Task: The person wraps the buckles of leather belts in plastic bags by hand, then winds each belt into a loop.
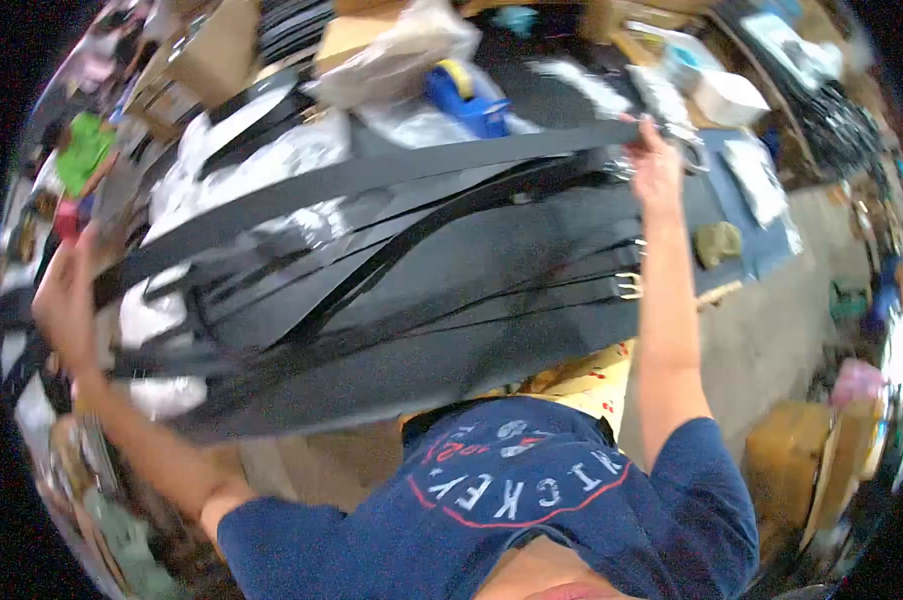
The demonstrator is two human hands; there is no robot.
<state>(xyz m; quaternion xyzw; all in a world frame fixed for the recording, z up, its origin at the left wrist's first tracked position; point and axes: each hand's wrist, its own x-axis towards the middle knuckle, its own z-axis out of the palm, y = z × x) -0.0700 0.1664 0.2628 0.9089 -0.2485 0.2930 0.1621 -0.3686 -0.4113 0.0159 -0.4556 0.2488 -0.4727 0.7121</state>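
Note:
A long, wide black strap (371, 172), like a belt blank, stretches across the table between my two hands. My left hand (69, 300), slightly blurred, is closed on its left end. The right end is pinched in my right hand (655, 168), above the table's far right part. Below the strap, several thinner black belts (411, 240) lie across the dark tabletop (531, 330). Pale metal buckles (628, 285) show at their right ends.
A blue tape dispenser (476, 108) stands at the back, near clear plastic wrapping (301, 150). An olive roundish item (716, 244) lies at the right edge. Cardboard boxes (786, 455) stand on the floor at right. A person in a green shirt (86, 153) is at far left.

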